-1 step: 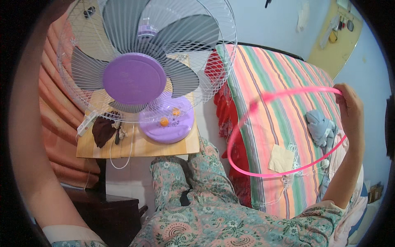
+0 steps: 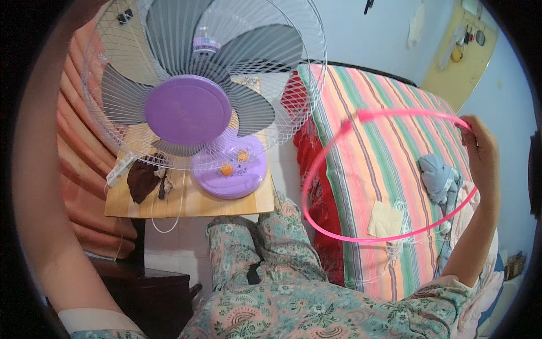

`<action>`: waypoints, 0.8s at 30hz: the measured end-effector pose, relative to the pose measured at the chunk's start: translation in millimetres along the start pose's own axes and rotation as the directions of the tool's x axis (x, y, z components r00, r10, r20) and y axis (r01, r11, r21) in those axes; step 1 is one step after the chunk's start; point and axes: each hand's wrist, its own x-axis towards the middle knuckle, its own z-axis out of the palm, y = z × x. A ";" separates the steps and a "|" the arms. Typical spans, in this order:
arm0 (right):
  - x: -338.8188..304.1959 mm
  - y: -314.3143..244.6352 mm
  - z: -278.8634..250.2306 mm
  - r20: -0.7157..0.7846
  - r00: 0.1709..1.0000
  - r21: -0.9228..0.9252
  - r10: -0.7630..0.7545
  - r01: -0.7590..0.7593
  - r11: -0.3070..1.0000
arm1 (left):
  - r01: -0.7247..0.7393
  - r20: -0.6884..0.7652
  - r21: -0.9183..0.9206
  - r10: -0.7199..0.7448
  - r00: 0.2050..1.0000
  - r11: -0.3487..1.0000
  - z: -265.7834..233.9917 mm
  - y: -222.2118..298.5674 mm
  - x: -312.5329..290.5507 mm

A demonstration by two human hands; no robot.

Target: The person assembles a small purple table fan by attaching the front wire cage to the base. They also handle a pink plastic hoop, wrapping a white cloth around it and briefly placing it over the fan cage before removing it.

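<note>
A thin pink plastic ring [image 2: 361, 240] hangs over the bed at the right. My right hand [image 2: 480, 138] is closed around its upper right side. In front of me on the left stands a table fan with a purple centre cap [image 2: 188, 110], grey blades [image 2: 254, 48] and a see-through wire guard [image 2: 316, 85]. Its round purple base [image 2: 231, 183], with two orange knobs, rests on a small wooden table [image 2: 226, 208]. My left hand [image 2: 84, 10] reaches up beside the guard's upper left edge. Its fingers lie outside the picture, so its grip does not show.
On the table, a dark brown cloth [image 2: 144, 183] and a white power strip [image 2: 118, 171] lie left of the base. The striped bed [image 2: 361, 186] holds a cream cloth [image 2: 385, 219], white strings and a grey-blue cloth [image 2: 437, 178]. An orange curtain [image 2: 96, 186] hangs at left.
The pink ring has swung slightly left and upward in my right hand. The fan's head appears a touch farther right and lower in the picture.
</note>
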 end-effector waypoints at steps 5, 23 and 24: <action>3.8 7.6 -8.1 0.011 0.993 0.447 0.116 -0.109 0.888 | -0.006 0.011 -0.053 0.006 1.000 0.999 21.7 18.6 4.1; 57.8 -38.7 151.7 -0.176 0.964 0.917 0.199 0.087 0.389 | 0.050 0.034 0.071 -0.053 0.998 0.996 -5.9 27.7 -24.7; 57.6 -33.7 154.5 -0.172 0.964 0.904 0.202 0.073 0.421 | 0.013 0.060 0.018 -0.014 0.998 1.000 6.5 28.5 -17.4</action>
